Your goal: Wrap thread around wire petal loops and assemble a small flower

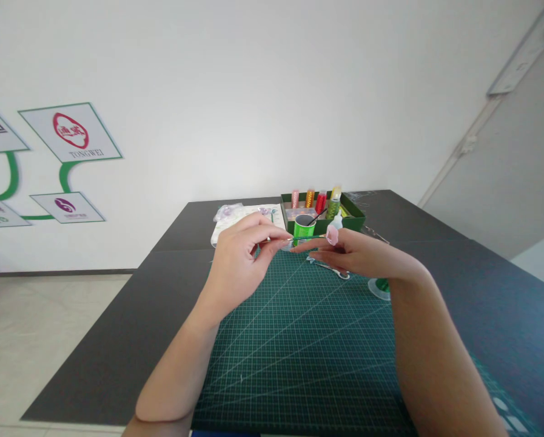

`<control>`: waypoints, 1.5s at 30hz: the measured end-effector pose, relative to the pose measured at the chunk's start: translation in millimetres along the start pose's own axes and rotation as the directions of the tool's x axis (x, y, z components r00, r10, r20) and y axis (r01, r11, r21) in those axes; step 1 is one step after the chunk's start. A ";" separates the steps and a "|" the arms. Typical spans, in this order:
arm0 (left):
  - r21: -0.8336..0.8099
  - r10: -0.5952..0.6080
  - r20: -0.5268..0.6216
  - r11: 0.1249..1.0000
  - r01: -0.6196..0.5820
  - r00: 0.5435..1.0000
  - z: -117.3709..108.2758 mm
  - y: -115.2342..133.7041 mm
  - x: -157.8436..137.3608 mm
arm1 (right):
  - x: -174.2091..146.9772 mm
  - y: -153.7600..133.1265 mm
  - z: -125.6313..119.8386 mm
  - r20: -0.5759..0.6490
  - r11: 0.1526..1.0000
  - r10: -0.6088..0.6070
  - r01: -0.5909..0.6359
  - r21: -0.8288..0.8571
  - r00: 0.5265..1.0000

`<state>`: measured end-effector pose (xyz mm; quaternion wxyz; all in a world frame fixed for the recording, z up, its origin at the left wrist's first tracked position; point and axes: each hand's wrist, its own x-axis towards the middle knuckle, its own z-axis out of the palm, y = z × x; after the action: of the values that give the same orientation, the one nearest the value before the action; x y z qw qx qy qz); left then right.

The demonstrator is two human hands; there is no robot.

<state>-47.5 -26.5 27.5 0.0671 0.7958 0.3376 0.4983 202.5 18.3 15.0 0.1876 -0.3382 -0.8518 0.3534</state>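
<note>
My left hand (pixel 248 252) is closed in a pinch on the thin green stem of a pink artificial flower (pixel 332 235). The stem runs sideways from those fingertips to the bloom on the right. My right hand (pixel 349 250) lies right behind and under the flower, its fingers stretched out to the left along the stem. Whether its fingers press on the stem is hard to see, and its thumb is not clear. Both hands are held above a green cutting mat (pixel 299 346). Below my right hand, scissors (pixel 335 269) lie on the mat beside a spool of green wire (pixel 381 287).
A dark green box (pixel 356 222) with several coloured tubes stands at the back. Before it are a bright green can (pixel 304 229) holding a dark stick and a white glue bottle (pixel 338 221). A white sheet (pixel 226 227) with purple pieces lies left on the black table (pixel 162 291).
</note>
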 end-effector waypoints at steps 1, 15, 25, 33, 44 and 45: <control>0.003 -0.005 -0.008 1.000 0.005 1.000 0.1 -0.9 0.0 | 0.0 -1.0 0.2 0.015 1.000 0.008 -0.008 -0.002 1.000; -0.039 -0.065 -0.036 0.997 0.063 0.997 -2.7 -4.7 1.6 | -4.0 -6.0 0.8 0.091 1.000 -0.007 0.009 -0.019 0.996; -0.089 -0.119 -0.063 0.990 0.113 0.991 -1.6 -12.5 3.4 | -11.6 -12.4 -4.4 0.109 0.999 -0.007 0.001 0.051 0.994; -0.142 -0.141 -0.088 0.982 0.128 0.986 -1.0 -17.7 4.1 | -18.0 -8.1 -7.6 0.138 0.971 -0.062 0.028 0.236 0.988; -0.222 -0.199 -0.223 0.964 0.149 0.954 -3.6 -20.4 3.1 | -21.2 5.0 -12.8 0.162 0.938 -0.064 0.004 0.346 0.985; -0.236 -0.209 -0.235 0.959 0.153 0.949 -3.9 -21.3 2.8 | -21.6 6.5 -13.2 0.152 0.933 -0.070 0.011 0.359 0.986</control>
<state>-60.0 -9.5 22.1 0.1541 0.6776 0.3596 0.6227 227.9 12.7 17.5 0.1834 -0.2509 -0.7927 0.5244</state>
